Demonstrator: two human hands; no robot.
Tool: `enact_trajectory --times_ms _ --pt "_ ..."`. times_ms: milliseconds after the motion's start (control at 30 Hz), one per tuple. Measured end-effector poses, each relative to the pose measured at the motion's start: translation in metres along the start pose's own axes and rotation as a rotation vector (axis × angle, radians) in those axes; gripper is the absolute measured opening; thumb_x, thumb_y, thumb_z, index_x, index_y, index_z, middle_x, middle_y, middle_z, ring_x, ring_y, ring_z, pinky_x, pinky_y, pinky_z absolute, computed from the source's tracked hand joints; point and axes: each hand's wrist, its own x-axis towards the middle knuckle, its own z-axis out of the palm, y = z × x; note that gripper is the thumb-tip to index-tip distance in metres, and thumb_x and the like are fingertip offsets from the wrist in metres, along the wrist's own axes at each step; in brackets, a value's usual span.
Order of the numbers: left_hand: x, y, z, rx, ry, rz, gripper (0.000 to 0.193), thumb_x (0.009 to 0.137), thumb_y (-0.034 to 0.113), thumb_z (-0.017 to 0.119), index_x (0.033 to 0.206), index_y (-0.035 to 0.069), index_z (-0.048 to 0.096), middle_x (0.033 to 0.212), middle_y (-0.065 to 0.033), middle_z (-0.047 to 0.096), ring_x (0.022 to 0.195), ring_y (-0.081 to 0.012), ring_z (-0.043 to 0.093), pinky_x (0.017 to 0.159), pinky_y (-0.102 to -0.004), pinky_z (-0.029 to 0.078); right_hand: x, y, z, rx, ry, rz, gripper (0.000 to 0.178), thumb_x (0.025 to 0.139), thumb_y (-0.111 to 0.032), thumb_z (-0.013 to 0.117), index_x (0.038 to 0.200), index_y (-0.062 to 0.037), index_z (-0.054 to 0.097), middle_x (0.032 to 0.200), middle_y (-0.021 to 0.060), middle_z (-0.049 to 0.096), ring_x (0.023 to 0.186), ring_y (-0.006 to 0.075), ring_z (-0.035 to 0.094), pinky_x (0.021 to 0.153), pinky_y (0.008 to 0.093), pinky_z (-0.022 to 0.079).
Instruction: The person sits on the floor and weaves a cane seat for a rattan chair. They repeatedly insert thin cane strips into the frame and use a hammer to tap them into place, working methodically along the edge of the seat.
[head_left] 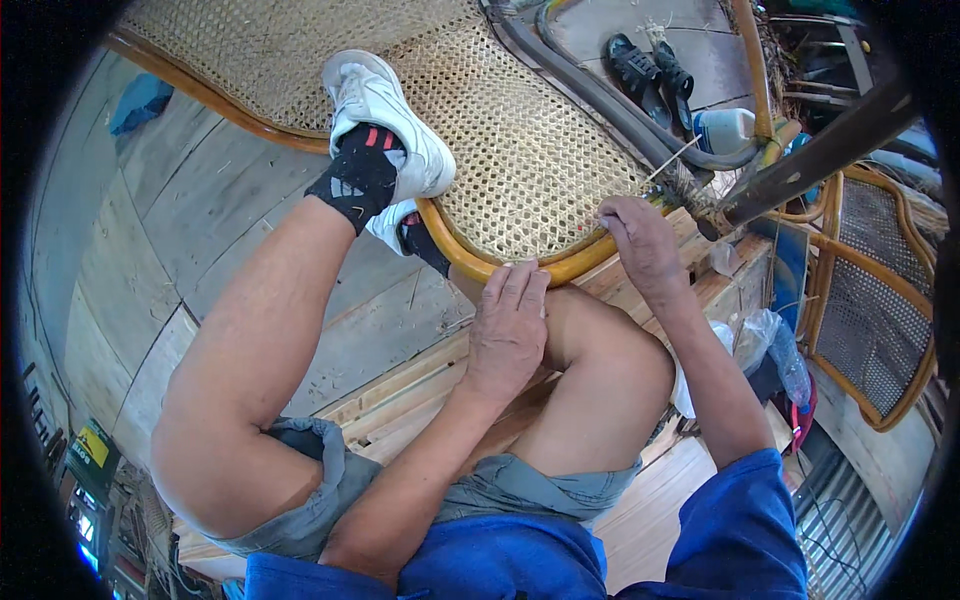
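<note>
A woven cane panel (510,150) in a bent, honey-coloured rattan frame (462,252) stretches across the upper middle. My left hand (508,330) is closed over the near curve of that frame, fingertips on its top edge. To its right, my right hand (645,250) bends over the panel's right corner, with thumb and fingers pinched together at the border. Whatever lies in that pinch is too small to make out. Just beyond the fingers, a thin pale cane strand (672,163) sticks up from the corner. My white shoe (390,125) rests against the panel.
Dark poles (800,160) cross at the panel's right corner. Another cane-panelled frame (870,300) leans at the right, near clear plastic bags (765,345). Black sandals (650,75) and a white container (725,130) lie beyond. Wooden planks (400,400) are under my legs.
</note>
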Motion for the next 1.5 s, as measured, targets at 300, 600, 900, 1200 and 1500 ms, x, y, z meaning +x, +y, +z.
enact_trajectory --times_ms 300,600,900,1200,1500 --pt "0.003 0.004 -0.004 0.016 0.017 0.003 0.038 0.078 0.004 0.052 0.115 -0.004 0.050 0.121 -0.0167 0.048 0.119 -0.0320 0.041 0.105 -0.0414 0.029 -0.006 -0.013 0.003 -0.060 0.049 0.068 0.009 0.082 -0.008 0.057 0.091 -0.0065 0.057 0.085 0.0111 0.058 0.083 0.0311 0.055 0.073 0.0422 0.045" --pt "0.000 -0.003 0.009 -0.005 0.048 -0.012 0.035 0.079 0.004 0.052 0.113 -0.005 0.050 0.118 -0.0171 0.050 0.117 -0.0306 0.043 0.103 -0.0412 0.030 -0.002 -0.022 0.008 -0.240 0.002 0.073 0.014 0.083 -0.011 0.057 0.096 -0.0075 0.056 0.088 0.0109 0.058 0.084 0.0301 0.055 0.073 0.0399 0.047" --pt "0.001 -0.004 0.008 -0.053 0.080 -0.034 0.033 0.079 0.004 0.052 0.111 -0.004 0.052 0.117 -0.0173 0.050 0.114 -0.0312 0.044 0.101 -0.0410 0.032 -0.006 -0.018 0.010 -0.145 0.036 0.051 0.013 0.083 -0.006 0.054 0.095 -0.0049 0.059 0.089 0.0130 0.058 0.085 0.0316 0.055 0.075 0.0406 0.046" --pt "0.000 -0.001 0.007 -0.090 0.117 -0.060 0.032 0.079 0.003 0.052 0.110 -0.004 0.053 0.115 -0.0175 0.051 0.111 -0.0331 0.044 0.099 -0.0414 0.035 -0.003 -0.014 -0.001 -0.203 -0.020 -0.017 0.017 0.078 -0.003 0.053 0.093 -0.0076 0.061 0.091 0.0105 0.057 0.088 0.0296 0.054 0.074 0.0379 0.046" --pt "0.000 -0.002 0.012 -0.101 0.142 -0.049 0.032 0.078 0.003 0.053 0.110 -0.003 0.052 0.116 -0.0181 0.051 0.111 -0.0331 0.045 0.099 -0.0420 0.034 0.009 -0.014 -0.015 -0.417 -0.071 -0.171 0.019 0.080 -0.009 0.055 0.098 -0.0112 0.060 0.094 0.0060 0.059 0.092 0.0260 0.054 0.080 0.0370 0.043"
